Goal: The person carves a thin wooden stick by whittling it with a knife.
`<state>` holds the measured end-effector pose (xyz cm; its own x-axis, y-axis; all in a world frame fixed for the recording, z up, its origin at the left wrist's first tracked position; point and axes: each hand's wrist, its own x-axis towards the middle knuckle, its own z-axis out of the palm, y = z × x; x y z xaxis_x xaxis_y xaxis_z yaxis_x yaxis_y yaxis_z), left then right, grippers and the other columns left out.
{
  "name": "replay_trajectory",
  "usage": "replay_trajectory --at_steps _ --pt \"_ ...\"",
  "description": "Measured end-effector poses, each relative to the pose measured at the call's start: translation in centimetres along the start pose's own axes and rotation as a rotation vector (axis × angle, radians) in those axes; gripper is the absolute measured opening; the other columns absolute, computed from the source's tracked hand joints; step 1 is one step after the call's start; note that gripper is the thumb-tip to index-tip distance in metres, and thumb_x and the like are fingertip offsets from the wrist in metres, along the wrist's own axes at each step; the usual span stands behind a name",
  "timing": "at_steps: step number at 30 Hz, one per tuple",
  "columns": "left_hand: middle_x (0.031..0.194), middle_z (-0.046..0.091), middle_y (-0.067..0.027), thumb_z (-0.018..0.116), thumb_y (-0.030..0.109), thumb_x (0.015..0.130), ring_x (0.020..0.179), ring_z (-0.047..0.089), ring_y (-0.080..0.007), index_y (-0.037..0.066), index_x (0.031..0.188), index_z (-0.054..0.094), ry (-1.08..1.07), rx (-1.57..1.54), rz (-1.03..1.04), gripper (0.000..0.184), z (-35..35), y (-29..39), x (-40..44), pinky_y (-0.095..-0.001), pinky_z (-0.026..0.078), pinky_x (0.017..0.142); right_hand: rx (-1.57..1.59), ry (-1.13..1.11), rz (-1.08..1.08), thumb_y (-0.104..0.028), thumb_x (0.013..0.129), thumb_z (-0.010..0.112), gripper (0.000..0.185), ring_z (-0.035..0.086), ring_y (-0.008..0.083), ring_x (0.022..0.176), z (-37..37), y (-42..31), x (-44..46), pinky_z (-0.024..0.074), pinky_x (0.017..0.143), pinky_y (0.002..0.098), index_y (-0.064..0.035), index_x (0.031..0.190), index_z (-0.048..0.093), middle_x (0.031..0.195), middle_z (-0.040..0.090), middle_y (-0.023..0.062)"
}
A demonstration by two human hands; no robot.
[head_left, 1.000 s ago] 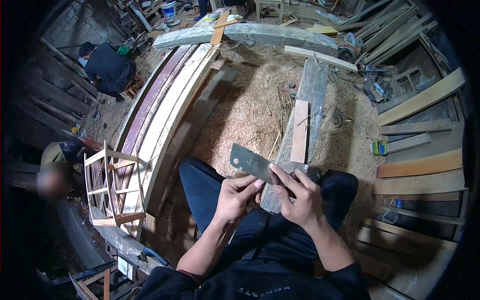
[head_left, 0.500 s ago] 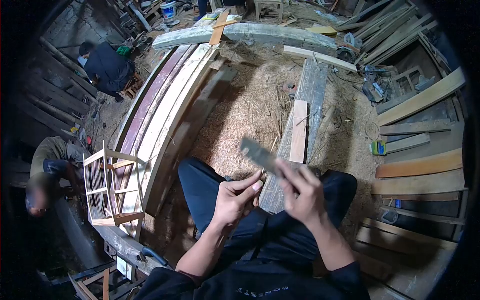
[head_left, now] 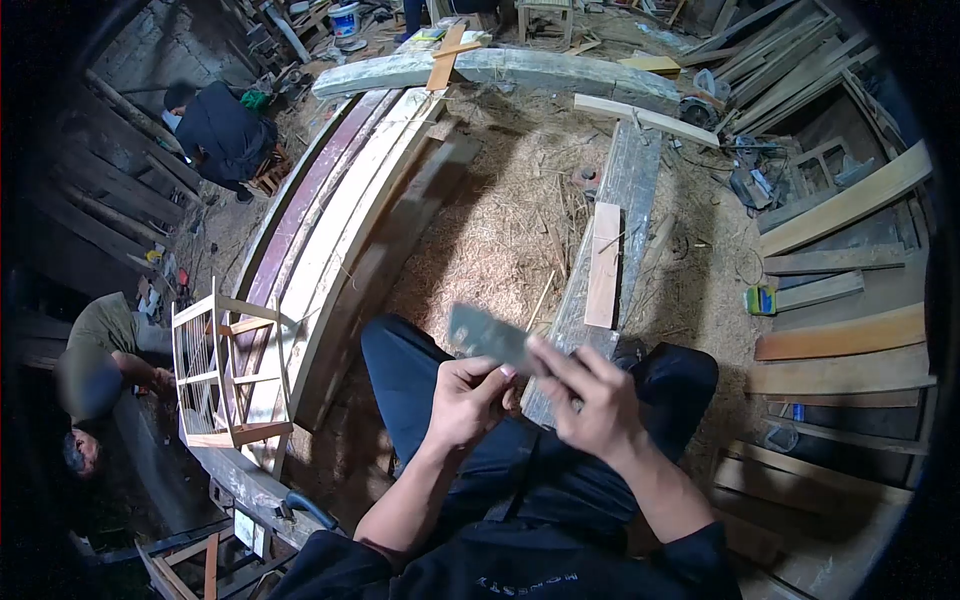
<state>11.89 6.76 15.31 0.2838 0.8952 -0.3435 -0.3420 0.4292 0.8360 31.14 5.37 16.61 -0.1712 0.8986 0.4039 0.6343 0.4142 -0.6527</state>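
Observation:
My right hand (head_left: pixel 592 395) is closed around the handle end of a broad-bladed knife (head_left: pixel 487 334), its grey flat blade pointing left and blurred a little. My left hand (head_left: pixel 466 402) is closed, thumb and forefinger pinched just below the blade. A thin wooden stick (head_left: pixel 541 300) slants up and away behind the blade, in line with the left fingertips; its lower end is hidden. Ahead of my right hand, a short pale board (head_left: pixel 602 265) lies on a long worn plank (head_left: pixel 570 330) that reaches between my legs.
Wood shavings (head_left: pixel 480 235) cover the floor ahead. Long curved timbers (head_left: pixel 325 240) stand left, with a slatted wooden frame (head_left: pixel 232 375) on their near end. Loose boards (head_left: pixel 840 330) lie right. One person (head_left: pixel 225 135) sits far left; another (head_left: pixel 110 340) bends nearer.
The knife has moved left and slightly down, its blade now just above my left fingertips. My left hand stays about where it was. The nearer person at left has shifted slightly.

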Motion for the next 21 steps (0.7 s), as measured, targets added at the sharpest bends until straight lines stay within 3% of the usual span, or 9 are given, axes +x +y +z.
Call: replay_trajectory --at_steps 2,4,6,8,10,12,16,18,21 --pt "0.064 0.059 -0.0021 0.065 0.011 0.098 0.048 0.045 -0.0058 -0.004 0.12 0.069 0.056 0.046 -0.031 0.027 1.0 1.3 -0.4 -0.0226 0.031 0.042 0.001 -0.021 -0.01 -0.023 0.092 0.069 0.042 0.06 0.0309 0.059 -0.1 -0.1 0.0 0.0509 0.053 0.0406 -0.0176 0.134 0.066 0.077 0.058 0.0129" --pt "0.063 0.057 -0.0018 0.067 0.009 0.097 0.047 0.045 -0.0062 -0.006 0.117 0.07 0.133 0.094 -0.06 0.025 1.5 1.6 -0.4 -0.0226 0.03 0.042 0.045 0.107 0.115 -0.025 0.092 0.07 0.043 0.061 0.0285 0.06 -0.2 1.7 0.9 0.0514 0.054 0.0407 -0.0184 0.134 0.066 0.076 0.058 0.0112" --pt "0.065 0.058 -0.0017 0.067 0.007 0.096 0.053 0.048 -0.0064 -0.006 0.116 0.07 0.08 -0.11 0.043 0.025 0.8 0.4 0.1 -0.0228 0.034 0.046 0.028 0.091 0.083 -0.026 0.091 0.07 0.043 0.062 0.0268 0.061 0.2 1.4 0.7 0.0517 0.054 0.0406 -0.0183 0.134 0.066 0.076 0.058 0.0108" --pt "0.067 0.058 -0.0018 0.067 0.006 0.096 0.056 0.05 -0.0068 -0.006 0.116 0.07 0.014 -0.093 0.053 0.024 -1.0 -0.4 0.1 -0.0233 0.036 0.049 -0.002 -0.072 -0.047 -0.025 0.092 0.069 0.042 0.062 0.0269 0.062 0.3 -0.3 0.4 0.0514 0.054 0.0406 -0.0177 0.134 0.066 0.076 0.058 0.0118" --pt "0.063 0.057 0.0004 0.066 0.016 0.099 0.044 0.041 -0.0038 -0.001 0.122 0.069 0.105 0.05 0.053 0.029 -1.3 -0.2 0.0 -0.0215 0.029 0.039 0.01 -0.013 0.031 -0.028 0.094 0.068 0.041 0.065 0.028 0.064 0.2 0.3 1.3 0.0527 0.055 0.0418 -0.0207 0.134 0.066 0.078 0.059 0.011" --pt "0.062 0.057 0.0002 0.066 0.015 0.099 0.043 0.04 -0.004 -0.001 0.123 0.069 0.102 0.028 0.102 0.029 -1.8 -0.5 -0.1 -0.0227 0.028 0.038 0.026 0.013 0.091 -0.028 0.094 0.067 0.041 0.068 0.03 0.068 0.9 1.4 1.9 0.0537 0.057 0.0434 -0.022 0.134 0.066 0.083 0.063 0.0118" --pt "0.062 0.057 0.0007 0.065 0.015 0.1 0.043 0.04 -0.0035 0.0 0.125 0.068 0.137 0.008 0.124 0.03 -3.1 -0.5 -0.7 -0.0226 0.027 0.038 0.071 -0.13 -0.106 -0.024 0.095 0.065 0.04 0.066 0.0296 0.064 1.4 -0.6 2.2 0.0535 0.055 0.0399 -0.0166 0.134 0.066 0.082 0.063 0.0134" --pt "0.062 0.057 0.001 0.064 0.015 0.1 0.044 0.04 -0.0036 0.0 0.125 0.068 0.186 0.003 0.14 0.029 -2.7 0.3 -1.3 -0.0225 0.027 0.039 0.051 -0.074 0.058 -0.026 0.094 0.067 0.04 0.067 0.0299 0.065 1.6 0.6 3.4 0.0545 0.057 0.0389 -0.0193 0.134 0.066 0.082 0.062 0.0125" --pt "0.062 0.057 0.0011 0.063 0.015 0.101 0.045 0.042 -0.0034 0.0 0.125 0.069 0.227 0.003 0.134 0.028 -3.2 0.9 -2.0 -0.0222 0.028 0.04 0.104 -0.099 -0.077 -0.026 0.094 0.067 0.04 0.064 0.0306 0.062 2.5 -1.0 3.5 0.053 0.056 0.0393 -0.0178 0.134 0.066 0.08 0.061 0.0121"
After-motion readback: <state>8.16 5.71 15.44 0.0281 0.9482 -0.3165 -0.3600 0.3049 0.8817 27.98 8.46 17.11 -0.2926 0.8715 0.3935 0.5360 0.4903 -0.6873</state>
